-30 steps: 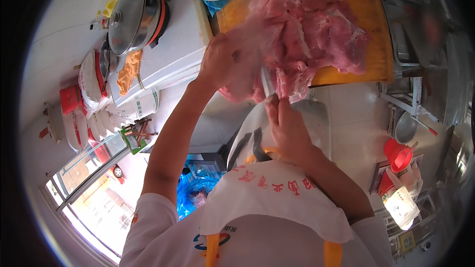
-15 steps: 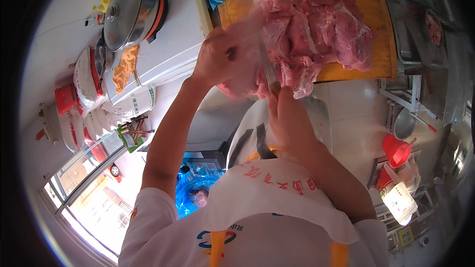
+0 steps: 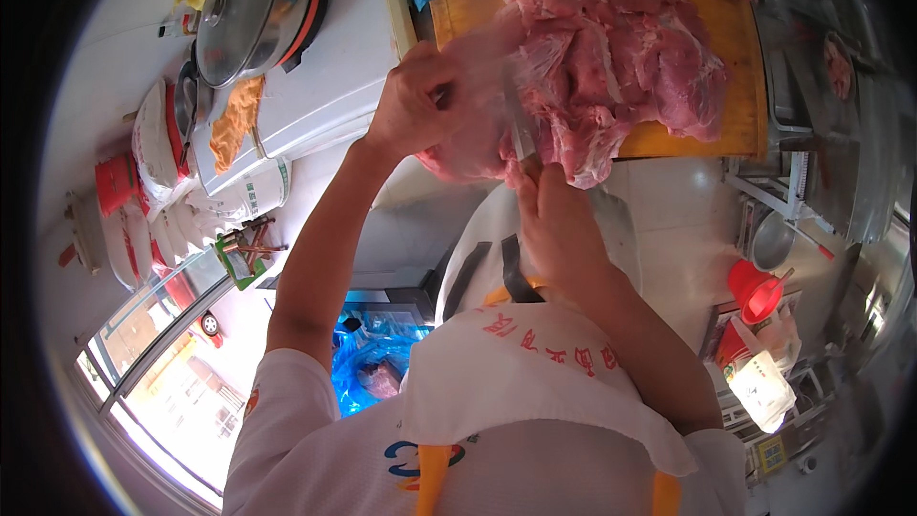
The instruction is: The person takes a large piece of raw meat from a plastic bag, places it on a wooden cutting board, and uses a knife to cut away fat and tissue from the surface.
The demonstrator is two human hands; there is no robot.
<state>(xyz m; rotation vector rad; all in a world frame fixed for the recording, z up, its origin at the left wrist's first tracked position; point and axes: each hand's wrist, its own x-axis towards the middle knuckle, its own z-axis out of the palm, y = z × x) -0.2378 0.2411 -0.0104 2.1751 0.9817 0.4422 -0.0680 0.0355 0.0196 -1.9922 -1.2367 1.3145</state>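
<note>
A large piece of raw pink meat (image 3: pixel 611 48) lies on a yellow-orange cutting board (image 3: pixel 669 141); its near left part hangs past the board's front edge. My left hand (image 3: pixel 417 100) is closed at the left side, pinching a thin pale layer of the meat and holding it stretched. In my right hand (image 3: pixel 559 220) is a knife (image 3: pixel 521 134), gripped by its handle. The blade points away from me and lies against the meat, just right of the stretched layer. Its tip is hard to make out against the flesh.
Left of the board is a white counter (image 3: pixel 315 67) with a lidded pan (image 3: pixel 244 24) and an orange cloth (image 3: pixel 236 124). A blue plastic bag (image 3: pixel 377 358) with meat inside sits low, left of my apron. Red buckets (image 3: pixel 755 289) and metal racks stand at the right.
The whole view has shifted slightly. My left hand still holds the stretched layer, and the knife has moved only a little, with more of its blade near the handle showing.
</note>
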